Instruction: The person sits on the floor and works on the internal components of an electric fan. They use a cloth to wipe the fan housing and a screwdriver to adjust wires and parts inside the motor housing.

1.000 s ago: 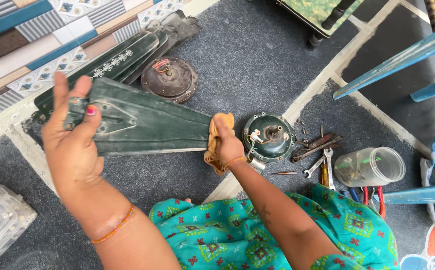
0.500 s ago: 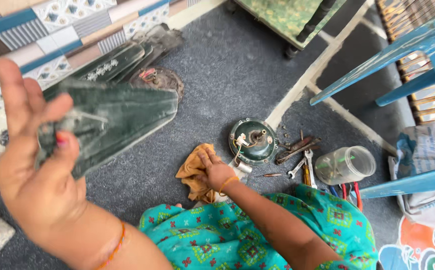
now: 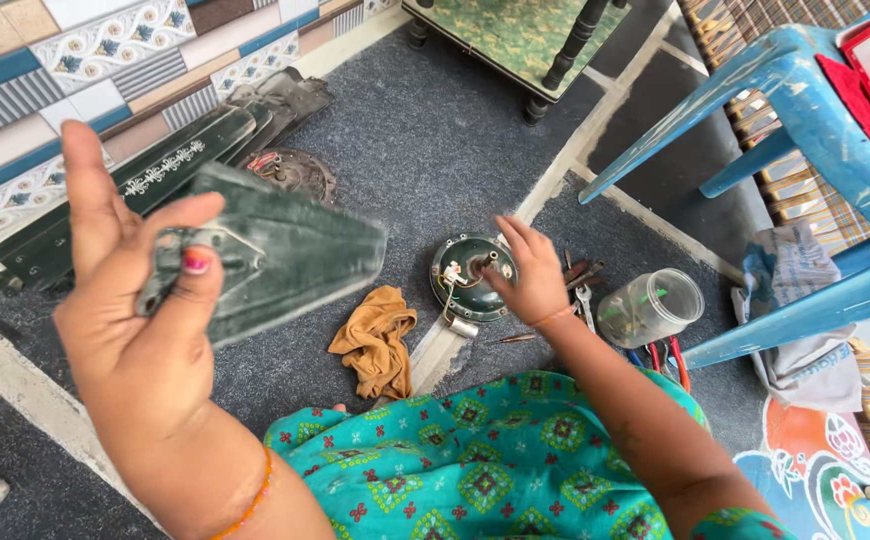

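My left hand [image 3: 145, 330] is raised close to the camera and grips the wide end of a dusty dark green fan blade [image 3: 285, 255], which points right. My right hand [image 3: 530, 275] reaches out over the round dark green fan motor housing [image 3: 467, 275] on the floor, fingers spread and touching its right side. A crumpled mustard-yellow cloth [image 3: 377, 340] lies on the grey carpet just left of the motor, apart from both hands.
Other fan blades [image 3: 125, 190] and a rusty round motor part [image 3: 297, 172] lie by the tiled wall. Pliers and screwdrivers [image 3: 585, 295] and a clear plastic jar [image 3: 650, 305] sit right of the motor. A blue plastic chair [image 3: 815, 130] stands at right, a dark table leg [image 3: 565, 50] behind.
My right hand let go of the yellow cloth and moved right onto the motor housing. My left hand lifted the fan blade up off the floor toward the camera.
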